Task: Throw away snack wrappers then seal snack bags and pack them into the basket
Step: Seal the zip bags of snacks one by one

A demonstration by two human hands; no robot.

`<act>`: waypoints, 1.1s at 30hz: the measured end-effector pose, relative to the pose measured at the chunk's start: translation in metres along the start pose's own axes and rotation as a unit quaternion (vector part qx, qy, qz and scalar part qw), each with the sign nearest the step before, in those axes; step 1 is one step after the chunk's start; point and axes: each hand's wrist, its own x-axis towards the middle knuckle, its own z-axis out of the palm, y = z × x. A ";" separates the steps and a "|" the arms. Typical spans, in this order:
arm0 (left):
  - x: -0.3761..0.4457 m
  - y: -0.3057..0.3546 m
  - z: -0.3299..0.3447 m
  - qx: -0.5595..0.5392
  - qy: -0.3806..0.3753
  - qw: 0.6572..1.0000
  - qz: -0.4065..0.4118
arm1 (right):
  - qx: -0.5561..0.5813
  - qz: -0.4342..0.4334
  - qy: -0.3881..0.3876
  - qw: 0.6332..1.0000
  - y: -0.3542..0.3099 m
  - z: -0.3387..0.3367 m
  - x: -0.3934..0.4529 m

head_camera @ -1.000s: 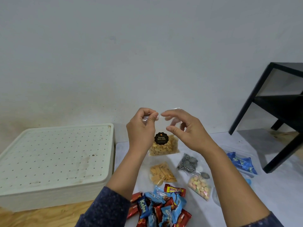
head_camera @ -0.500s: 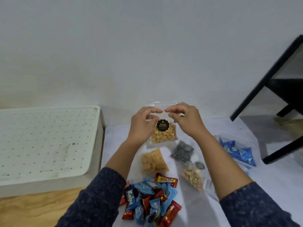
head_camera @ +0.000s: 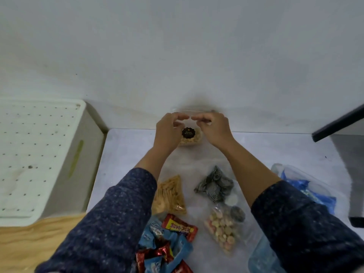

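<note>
A clear snack bag of yellow nuts with a round black label (head_camera: 190, 135) stands at the far edge of the white surface, against the wall. My left hand (head_camera: 167, 129) and my right hand (head_camera: 213, 128) both pinch its clear top edge, fingertips nearly meeting above the label. Nearer me lie a bag of orange sticks (head_camera: 171, 194), a bag of dark swirled biscuits (head_camera: 214, 185) and a bag of pale round candies (head_camera: 223, 230). A heap of blue and red wrappers (head_camera: 167, 245) lies at the front.
A white perforated box (head_camera: 39, 154) fills the left side on a wooden floor (head_camera: 29, 243). A clear bag with blue packets (head_camera: 307, 186) lies at the right. A black furniture frame (head_camera: 338, 123) stands at the right edge.
Both hands have moved the nut bag away from me and lower, down to the surface by the wall. The camera has tilted downward.
</note>
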 end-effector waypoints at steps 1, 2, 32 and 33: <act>0.002 -0.002 0.002 0.007 0.000 1.000 0.002 | 0.004 -0.001 -0.001 1.000 0.003 0.001 0.001; 0.004 -0.005 0.003 0.016 0.001 1.000 0.010 | 0.008 -0.005 -0.001 1.000 0.005 0.001 0.002; -0.141 -0.109 -0.096 0.214 -0.214 0.950 -0.075 | -0.204 0.024 -0.205 0.957 -0.032 0.117 -0.203; -0.140 -0.107 -0.097 0.204 -0.214 0.952 -0.076 | -0.228 0.010 -0.200 0.953 -0.031 0.118 -0.204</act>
